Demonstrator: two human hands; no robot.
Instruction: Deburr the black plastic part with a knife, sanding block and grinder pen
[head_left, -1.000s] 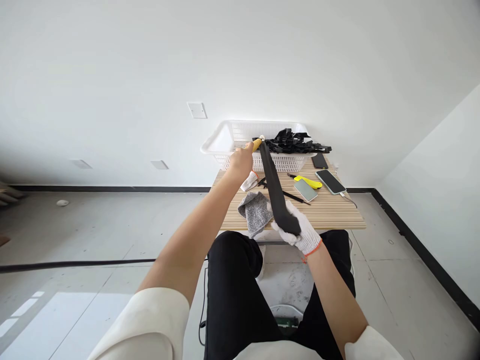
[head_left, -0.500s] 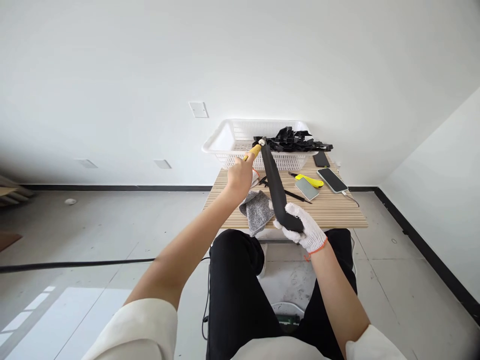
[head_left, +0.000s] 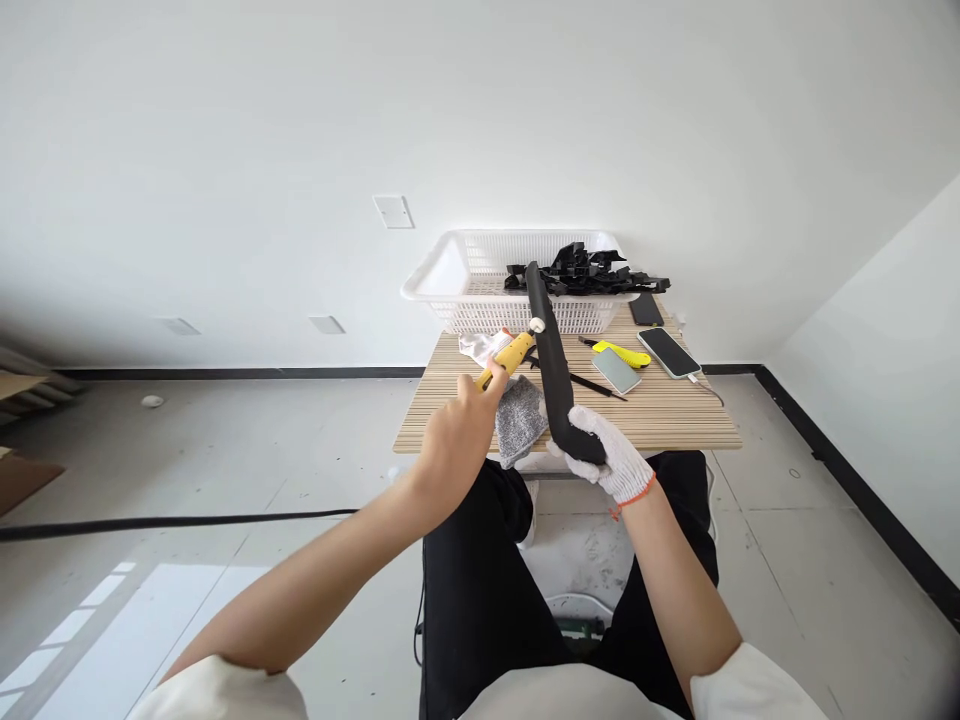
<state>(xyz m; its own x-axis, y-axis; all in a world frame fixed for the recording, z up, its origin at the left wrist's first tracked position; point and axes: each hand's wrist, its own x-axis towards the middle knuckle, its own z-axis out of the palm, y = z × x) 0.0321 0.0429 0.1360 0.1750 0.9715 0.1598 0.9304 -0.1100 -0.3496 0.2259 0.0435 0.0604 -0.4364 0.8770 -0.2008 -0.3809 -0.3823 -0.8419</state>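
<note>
My bare left hand [head_left: 457,430] is closed around a yellow handheld rotary tool [head_left: 511,353]. The tool's round white polishing head [head_left: 537,325] is at the left edge of a long black plastic trim piece [head_left: 553,370], seemingly touching it. In a white knit glove with an orange cuff, my right hand [head_left: 607,455] grips the bent near end of that piece. The far end of the piece points up toward a white plastic basket [head_left: 450,288]. Below the tool lies a grey cloth [head_left: 520,420] on the slatted wooden table [head_left: 667,425].
Black plastic parts [head_left: 581,270] are heaped in the basket and stick out over its right rim. On the table's right side lie a yellow utility knife [head_left: 621,354], a grey-green card-like object [head_left: 616,371], a plugged-in phone [head_left: 668,353] and a dark phone-like object [head_left: 646,310]. A white glove [head_left: 484,347] lies left.
My left hand has drawn the rotary tool back toward me, from the far tip of the black piece to its upper middle. My right hand keeps its grip, nearly still.
</note>
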